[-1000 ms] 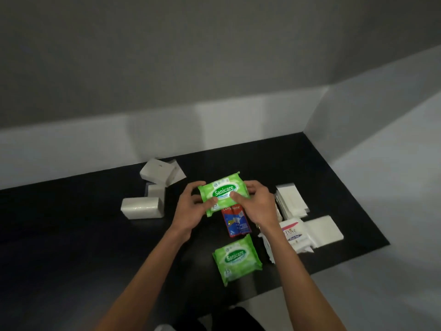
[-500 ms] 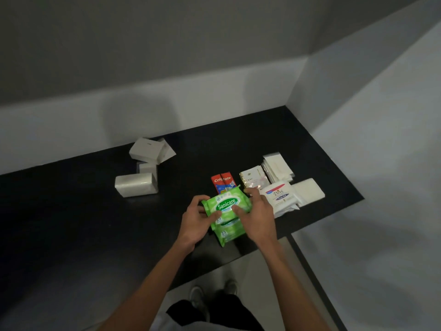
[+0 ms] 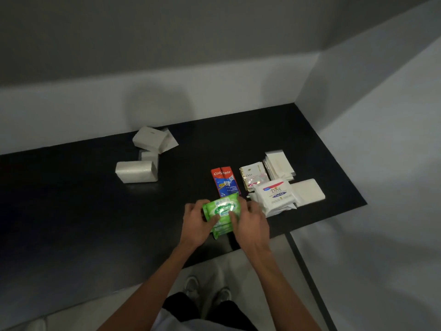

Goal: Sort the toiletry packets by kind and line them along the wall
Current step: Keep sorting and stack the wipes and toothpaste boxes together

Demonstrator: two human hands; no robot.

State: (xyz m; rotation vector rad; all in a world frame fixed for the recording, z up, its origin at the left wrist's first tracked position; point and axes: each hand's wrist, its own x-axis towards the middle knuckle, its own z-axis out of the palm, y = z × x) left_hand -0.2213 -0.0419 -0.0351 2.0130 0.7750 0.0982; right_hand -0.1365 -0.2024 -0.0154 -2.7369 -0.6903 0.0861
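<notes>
Green pack (image 3: pixel 223 204) lower now — label blurred

Black counter (image 3: pixel 71 223); 2 shoes (image 3: pixel 191 286) on pale floor (image 3: pixel 83 311).

- The wipes packet (image 3: pixel 223 207) was bright green with a white oval logo, and the second packet (image 3: pixel 222 230) under it matched.
- The toothpaste sachets (image 3: pixel 224 181) were red at the far end and blue nearer.
- The Dove pack (image 3: pixel 276 194) was white with a dark band, perhaps purple.
- The counter (image 3: pixel 71 211) was black.
</notes>
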